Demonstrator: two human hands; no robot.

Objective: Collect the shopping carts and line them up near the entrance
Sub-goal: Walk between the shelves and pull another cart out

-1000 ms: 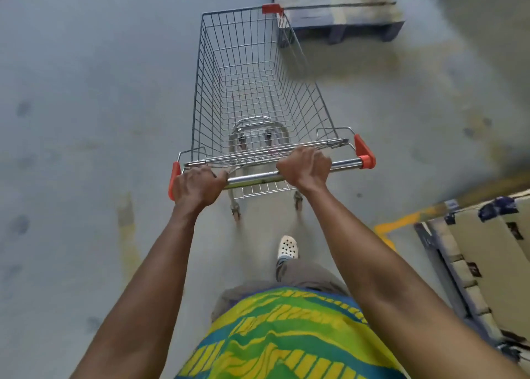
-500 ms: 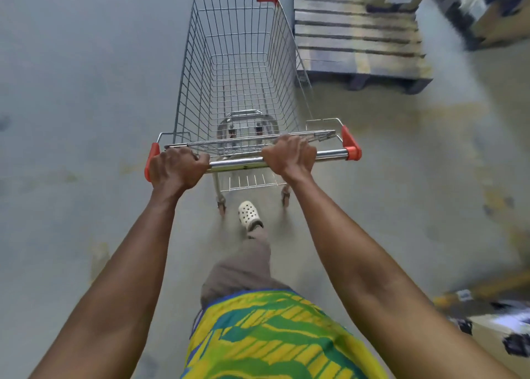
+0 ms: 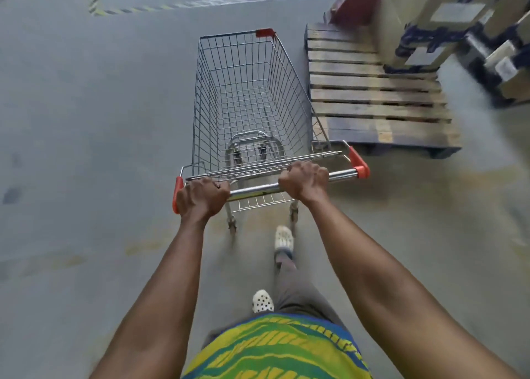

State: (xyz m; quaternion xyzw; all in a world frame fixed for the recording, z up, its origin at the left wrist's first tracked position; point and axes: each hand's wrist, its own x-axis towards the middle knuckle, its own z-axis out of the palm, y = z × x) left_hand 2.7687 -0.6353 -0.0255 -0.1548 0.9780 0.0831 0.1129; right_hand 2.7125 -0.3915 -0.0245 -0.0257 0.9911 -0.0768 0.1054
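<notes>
Grey concrete floor (image 3: pixel 86 120) filled most of the view, crossed far ahead by a yellow-and-black striped tape line (image 3: pixel 200 4). On the right lay a wooden pallet (image 3: pixel 372 103), with blurred stacked cartons (image 3: pixel 447 20) beyond it. The shopping cart (image 3: pixel 243 91) stood on the floor directly ahead of the person, its wire basket empty. Its long axis ran straight away from the body toward the tape line. Its right flank passed just beside the pallet's near left corner; whether wire and wood touched could not be told. Across the cart's near end, square to that long axis, ran the metal handle bar (image 3: pixel 255 188), and both hands were clenched over it from above with the knuckles up. The left hand (image 3: pixel 202 199) gripped the bar hard against the left orange end cap (image 3: pixel 177 192). The right hand (image 3: pixel 304 182) gripped it a little past the middle, leaving bare bar between itself and the right orange end cap (image 3: pixel 358 163). The hold therefore sat toward the left of the cart's centre line, with the left hand nearer the body and the right hand further forward. All of the basket lay ahead of the grip, so any push would travel along its length. With the pallet close on the right, the likely need was a slight steer to the left. One pale perforated shoe (image 3: pixel 284 236) was stepping out just behind the rear wheels. No other carts and no entrance showed, so this cart was probably yet to reach the line.
</notes>
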